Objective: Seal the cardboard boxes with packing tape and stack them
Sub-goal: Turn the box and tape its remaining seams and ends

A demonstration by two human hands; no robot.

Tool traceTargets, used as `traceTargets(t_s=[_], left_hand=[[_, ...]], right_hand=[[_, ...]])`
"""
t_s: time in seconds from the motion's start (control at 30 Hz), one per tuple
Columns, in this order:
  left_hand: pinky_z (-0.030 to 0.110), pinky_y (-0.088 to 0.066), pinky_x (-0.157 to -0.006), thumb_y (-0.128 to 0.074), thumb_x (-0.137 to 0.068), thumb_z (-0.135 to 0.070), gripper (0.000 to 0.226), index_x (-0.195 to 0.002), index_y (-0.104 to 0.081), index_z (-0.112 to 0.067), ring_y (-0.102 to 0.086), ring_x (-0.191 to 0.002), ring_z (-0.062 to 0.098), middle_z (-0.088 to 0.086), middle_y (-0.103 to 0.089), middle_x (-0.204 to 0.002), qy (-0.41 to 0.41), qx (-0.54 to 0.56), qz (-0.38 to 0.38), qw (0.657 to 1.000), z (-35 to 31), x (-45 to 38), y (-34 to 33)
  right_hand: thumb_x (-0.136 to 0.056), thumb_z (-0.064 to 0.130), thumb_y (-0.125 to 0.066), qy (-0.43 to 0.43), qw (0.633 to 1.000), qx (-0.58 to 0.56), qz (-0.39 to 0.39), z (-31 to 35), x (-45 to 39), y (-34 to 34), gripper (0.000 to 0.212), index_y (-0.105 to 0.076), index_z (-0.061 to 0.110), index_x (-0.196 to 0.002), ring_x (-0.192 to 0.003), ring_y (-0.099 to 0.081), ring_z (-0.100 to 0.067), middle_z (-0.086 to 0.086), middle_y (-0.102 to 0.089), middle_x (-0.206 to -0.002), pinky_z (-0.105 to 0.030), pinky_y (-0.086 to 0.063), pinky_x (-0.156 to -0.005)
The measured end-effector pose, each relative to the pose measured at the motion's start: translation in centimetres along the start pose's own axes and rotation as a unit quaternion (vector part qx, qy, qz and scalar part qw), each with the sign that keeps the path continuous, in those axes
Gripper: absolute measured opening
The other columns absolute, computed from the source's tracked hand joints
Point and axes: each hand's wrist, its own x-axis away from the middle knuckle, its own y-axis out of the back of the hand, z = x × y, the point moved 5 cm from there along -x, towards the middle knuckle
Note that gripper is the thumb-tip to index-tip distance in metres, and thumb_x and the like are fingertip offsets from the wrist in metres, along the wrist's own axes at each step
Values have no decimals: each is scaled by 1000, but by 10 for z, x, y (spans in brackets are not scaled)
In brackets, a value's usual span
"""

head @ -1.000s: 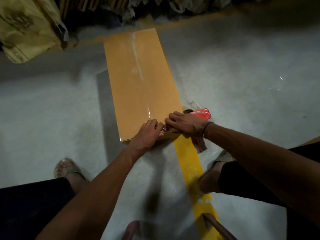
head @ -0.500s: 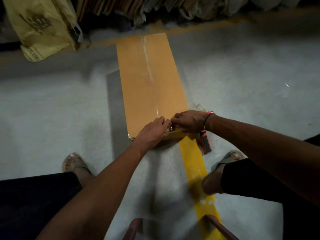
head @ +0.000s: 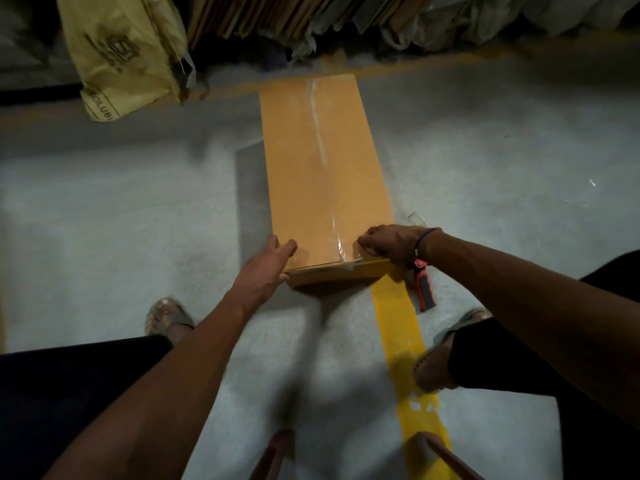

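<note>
Taking the cardboard box (head: pixel 322 174) on the floor (head: pixel 121 220) as the landmark: nearest the person, two sandalled feet stand to either side of its near end, with a yellow floor line (head: pixel 398 327) running out from under its near right corner toward the camera. The left hand (head: pixel 266 268) is at the near left corner of the box, its fingers fairly straight and lying over the top edge, thumb down the side, pressing rather than pinching. The right hand (head: pixel 391 244) is at the near right corner, its fingers curled over the edge; whether they pinch the tape end or only press on the cardboard cannot be told. Just right of that corner, half under the wrist, a tape dispenser (head: pixel 422 289) with a red and grey handle lies on the floor. Between the two hands a strip of clear packing tape (head: pixel 323 157) runs up the middle of the lid and folds over the near edge. The box's long axis points straight away from the person, so both hands hold one short end, about equally near; a lift to stack it would likely need a grip wider apart or further along its length. Beyond the far end of the box, a yellow sack (head: pixel 121 53) leans at left beside stacked flat cardboard (head: pixel 249 15).
</note>
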Motion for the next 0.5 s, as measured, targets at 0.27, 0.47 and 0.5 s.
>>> traceTargets(t_s=[0.27,0.47,0.5], left_hand=[[40,-55,-74,-75,-82,1,58,-118,-41,-28,-59,-85,27,3,-40,-114,50,78,-34,995,1,5,-5],[46,-59,-70,-56,-76,21,71,-116,-40,-35,-59,-79,20,-2,-38,-109,50,74,3,996,17,12,-15],[46,-58,-70,-54,-78,21,69,-117,-39,-35,-58,-79,21,-1,-39,-109,43,56,3,998,18,11,-15]], right_hand=[[-72,-14,-62,-40,999,-32,3,-4,-3,0,41,-48,22,-87,-80,-49,-17,-1,-54,-93,-21,-29,-58],[-71,-7,-77,9,999,-2,48,1,10,4,59,-47,22,-113,-101,-53,-25,-5,-47,-118,-40,-50,-82],[-76,-6,-73,26,999,17,42,4,13,5,53,-49,15,-118,-103,-53,-27,-9,-46,-121,-40,-48,-83]])
